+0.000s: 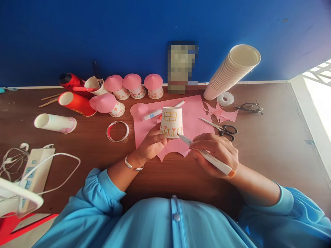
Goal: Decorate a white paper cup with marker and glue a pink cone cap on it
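Note:
My left hand [152, 144] grips a white paper cup [171, 120], held upside down above the pink paper. A yellow window and a row of red and yellow flowers are drawn on the cup. In my right hand [216, 153] is a white marker [210, 161] with an orange end, its tip at the cup's lower right edge by the flowers. Under both lies a cut sheet of pink paper [192, 110]. A glue stick [152, 114] and a capped marker [180, 103] rest on it, behind the cup. A pink paper cone [139, 109] sits at its left corner.
Several decorated cups with pink cone roofs [132, 81] stand along the blue wall. Scissors [222, 128], pink scraps [221, 113], clear tape [225, 99], glasses [249, 107] and a tall cup stack [230, 72] are to the right. A tape roll [117, 131] and power strip [37, 168] lie left.

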The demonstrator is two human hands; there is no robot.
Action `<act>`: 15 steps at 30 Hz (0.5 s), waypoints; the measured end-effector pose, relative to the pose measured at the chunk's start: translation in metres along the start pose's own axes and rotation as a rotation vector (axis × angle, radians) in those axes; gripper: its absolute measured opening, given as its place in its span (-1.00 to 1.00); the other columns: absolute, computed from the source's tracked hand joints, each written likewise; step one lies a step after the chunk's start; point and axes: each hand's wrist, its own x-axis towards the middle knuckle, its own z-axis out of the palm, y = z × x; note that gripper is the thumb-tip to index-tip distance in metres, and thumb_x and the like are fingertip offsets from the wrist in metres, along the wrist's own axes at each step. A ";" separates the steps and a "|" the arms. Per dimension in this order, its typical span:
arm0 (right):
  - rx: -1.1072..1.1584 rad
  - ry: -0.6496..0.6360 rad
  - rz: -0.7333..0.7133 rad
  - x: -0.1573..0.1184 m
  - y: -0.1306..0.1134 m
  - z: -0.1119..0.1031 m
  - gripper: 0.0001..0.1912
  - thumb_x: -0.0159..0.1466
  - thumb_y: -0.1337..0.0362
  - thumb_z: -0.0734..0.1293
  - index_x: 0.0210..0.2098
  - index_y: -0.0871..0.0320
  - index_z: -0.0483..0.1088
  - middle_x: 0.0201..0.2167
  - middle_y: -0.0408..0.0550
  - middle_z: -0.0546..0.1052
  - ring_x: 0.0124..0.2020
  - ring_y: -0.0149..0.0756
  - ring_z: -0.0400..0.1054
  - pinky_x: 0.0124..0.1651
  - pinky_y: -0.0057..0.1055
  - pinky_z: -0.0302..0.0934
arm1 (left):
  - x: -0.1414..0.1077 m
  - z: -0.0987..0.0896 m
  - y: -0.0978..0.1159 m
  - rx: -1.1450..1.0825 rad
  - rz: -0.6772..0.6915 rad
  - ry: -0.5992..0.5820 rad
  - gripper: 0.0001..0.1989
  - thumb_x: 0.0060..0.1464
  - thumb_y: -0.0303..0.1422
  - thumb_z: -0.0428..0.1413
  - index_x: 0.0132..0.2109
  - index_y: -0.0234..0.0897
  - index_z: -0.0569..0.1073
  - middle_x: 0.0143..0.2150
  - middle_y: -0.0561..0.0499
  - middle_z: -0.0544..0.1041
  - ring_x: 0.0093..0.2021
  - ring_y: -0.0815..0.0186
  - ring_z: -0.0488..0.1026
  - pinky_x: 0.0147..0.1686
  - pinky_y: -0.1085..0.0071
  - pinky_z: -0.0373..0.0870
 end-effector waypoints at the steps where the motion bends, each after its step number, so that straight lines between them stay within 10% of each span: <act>1: 0.001 -0.002 0.001 0.000 0.000 0.000 -0.87 0.44 0.40 0.34 -0.03 0.15 0.43 -0.38 -0.03 0.63 -0.40 -0.28 0.60 -0.38 -0.40 0.54 | 0.000 0.000 0.000 0.003 -0.003 0.007 -0.54 0.01 -0.19 0.44 0.06 -0.19 0.65 0.00 -0.09 0.72 0.04 0.06 0.64 0.16 0.10 0.49; 15: 0.015 -0.019 -0.013 0.002 -0.001 0.000 -0.84 0.39 0.44 0.34 -0.06 0.13 0.43 -0.44 -0.08 0.62 -0.46 -0.29 0.58 -0.42 -0.41 0.51 | 0.000 -0.004 -0.001 0.044 0.011 0.003 -0.53 0.02 -0.19 0.42 0.07 -0.19 0.63 0.07 -0.14 0.72 0.20 -0.10 0.61 0.31 -0.07 0.42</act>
